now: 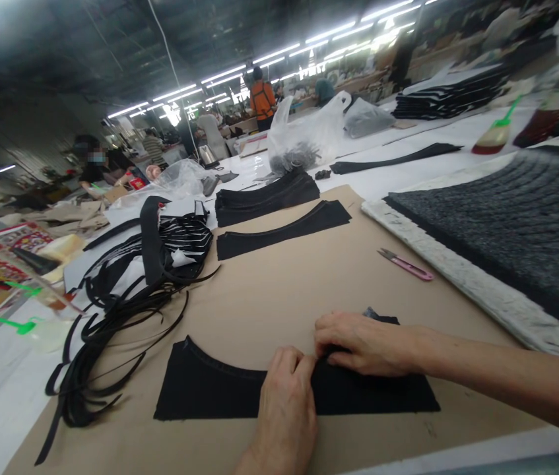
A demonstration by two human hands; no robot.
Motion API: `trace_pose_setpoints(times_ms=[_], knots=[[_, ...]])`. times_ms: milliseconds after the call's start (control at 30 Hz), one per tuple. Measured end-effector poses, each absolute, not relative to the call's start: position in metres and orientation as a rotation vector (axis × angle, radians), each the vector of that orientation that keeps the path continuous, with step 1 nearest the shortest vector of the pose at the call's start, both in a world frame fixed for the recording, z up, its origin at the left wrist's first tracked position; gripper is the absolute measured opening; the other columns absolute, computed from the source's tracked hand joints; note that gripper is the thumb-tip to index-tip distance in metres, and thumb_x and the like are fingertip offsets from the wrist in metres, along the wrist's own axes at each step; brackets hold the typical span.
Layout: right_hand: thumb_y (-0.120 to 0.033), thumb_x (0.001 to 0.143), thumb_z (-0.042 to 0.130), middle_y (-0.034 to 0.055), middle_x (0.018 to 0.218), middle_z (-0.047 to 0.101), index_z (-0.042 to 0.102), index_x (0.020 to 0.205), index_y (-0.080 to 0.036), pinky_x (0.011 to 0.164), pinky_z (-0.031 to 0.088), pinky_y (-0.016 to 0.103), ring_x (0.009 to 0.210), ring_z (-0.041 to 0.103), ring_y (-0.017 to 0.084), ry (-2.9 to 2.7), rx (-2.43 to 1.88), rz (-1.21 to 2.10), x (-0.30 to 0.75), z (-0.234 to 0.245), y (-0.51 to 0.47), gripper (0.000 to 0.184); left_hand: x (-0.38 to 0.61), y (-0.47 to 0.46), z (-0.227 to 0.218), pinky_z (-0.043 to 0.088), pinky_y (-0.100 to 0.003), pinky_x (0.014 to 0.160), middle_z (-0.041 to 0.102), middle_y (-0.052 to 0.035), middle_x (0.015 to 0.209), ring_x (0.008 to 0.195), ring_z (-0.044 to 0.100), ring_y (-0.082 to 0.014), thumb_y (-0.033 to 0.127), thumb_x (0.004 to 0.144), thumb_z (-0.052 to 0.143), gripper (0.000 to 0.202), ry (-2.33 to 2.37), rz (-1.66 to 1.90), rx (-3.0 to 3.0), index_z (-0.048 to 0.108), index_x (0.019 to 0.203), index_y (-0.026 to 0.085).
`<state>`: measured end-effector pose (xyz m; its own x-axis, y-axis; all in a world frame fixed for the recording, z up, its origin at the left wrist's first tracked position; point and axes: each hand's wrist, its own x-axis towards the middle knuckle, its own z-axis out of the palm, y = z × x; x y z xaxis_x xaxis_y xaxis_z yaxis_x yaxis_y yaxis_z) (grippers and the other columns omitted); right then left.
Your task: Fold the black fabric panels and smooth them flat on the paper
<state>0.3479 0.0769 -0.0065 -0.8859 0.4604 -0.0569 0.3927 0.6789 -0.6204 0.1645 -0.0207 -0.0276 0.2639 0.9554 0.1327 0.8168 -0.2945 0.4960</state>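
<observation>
A black fabric piece with a curved upper edge lies flat on brown paper in front of me. A narrow band runs along that curve. My left hand rests on the middle of the piece, its fingers curled and pinching at the curved edge. Right beside it, my right hand is closed on the same edge, thumb and fingers bunched together. A small dark grey end pokes up behind the right hand. What lies under the fingertips is hidden.
Black strips spill in a tangle at left. Further back are a matching black piece and a stack. Pink-handled thread snips lie at right, near a grey quilted fabric. Green-capped bottles stand at left.
</observation>
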Motion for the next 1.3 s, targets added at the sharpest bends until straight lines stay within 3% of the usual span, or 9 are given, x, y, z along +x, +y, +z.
trace_pose_setpoints(times_ms=[167,367,633,900,1067,1200,1300], knots=[[-0.008,0.084,0.057,0.0021,0.091,0.059,0.062,0.090,-0.019,0.085,0.039,0.029,0.092,0.055,0.018,-2.779,-0.604,0.939,0.355,-0.009,0.076,0.014,0.163,-0.030,-0.040,0.050,-0.033,0.072,0.059,-0.0059,0.086,0.081,0.054,-0.0203,-0.001,0.084,0.035,0.037,1.620,0.621,2.372,0.063,0.101,0.016],[-0.010,0.089,0.051,0.0041,0.087,0.057,0.058,0.087,-0.018,0.081,0.037,0.031,0.085,0.052,0.018,-2.833,-0.430,0.699,0.361,-0.011,0.075,0.011,0.161,-0.040,-0.055,0.051,-0.033,0.079,0.063,-0.0118,0.100,0.090,0.056,-0.0217,0.001,0.081,0.036,0.048,1.539,0.835,2.718,0.053,0.125,0.007],[-0.013,0.091,0.046,0.0044,0.084,0.057,0.057,0.085,-0.018,0.073,0.033,0.032,0.078,0.049,0.018,-2.875,-0.351,0.447,0.371,-0.017,0.075,0.014,0.155,-0.041,-0.064,0.051,-0.032,0.082,0.061,-0.0104,0.104,0.093,0.056,-0.0203,0.004,0.084,0.038,0.054,1.555,0.636,2.708,0.046,0.137,0.013],[-0.019,0.090,0.052,0.0037,0.090,0.059,0.057,0.093,-0.020,0.075,0.033,0.033,0.085,0.051,0.018,-2.863,-0.380,0.393,0.380,-0.018,0.079,0.006,0.159,-0.041,-0.075,0.050,-0.033,0.084,0.060,-0.0088,0.103,0.094,0.056,-0.0212,0.002,0.081,0.041,0.055,1.697,0.694,2.820,0.052,0.132,0.019],[-0.019,0.089,0.054,0.0034,0.090,0.060,0.058,0.094,-0.020,0.076,0.032,0.034,0.085,0.053,0.018,-2.889,-0.352,0.389,0.384,-0.017,0.080,0.006,0.157,-0.038,-0.077,0.049,-0.037,0.085,0.055,-0.0113,0.118,0.106,0.053,-0.0251,0.000,0.080,0.043,0.052,1.726,0.695,2.887,0.056,0.125,0.022],[-0.022,0.090,0.055,0.0034,0.091,0.060,0.058,0.092,-0.020,0.076,0.033,0.034,0.088,0.052,0.019,-2.893,-0.389,0.400,0.386,-0.017,0.080,0.005,0.157,-0.036,-0.079,0.048,-0.035,0.085,0.059,-0.0107,0.104,0.098,0.055,-0.0224,0.000,0.081,0.038,0.051,1.576,0.703,2.899,0.052,0.128,0.012],[-0.023,0.089,0.058,0.0032,0.092,0.060,0.058,0.092,-0.020,0.076,0.033,0.033,0.088,0.053,0.018,-2.895,-0.404,0.427,0.388,-0.016,0.082,0.004,0.158,-0.034,-0.075,0.047,-0.033,0.081,0.058,-0.0089,0.094,0.088,0.054,-0.0210,0.003,0.082,0.037,0.050,1.533,0.668,2.837,0.051,0.129,0.011]])
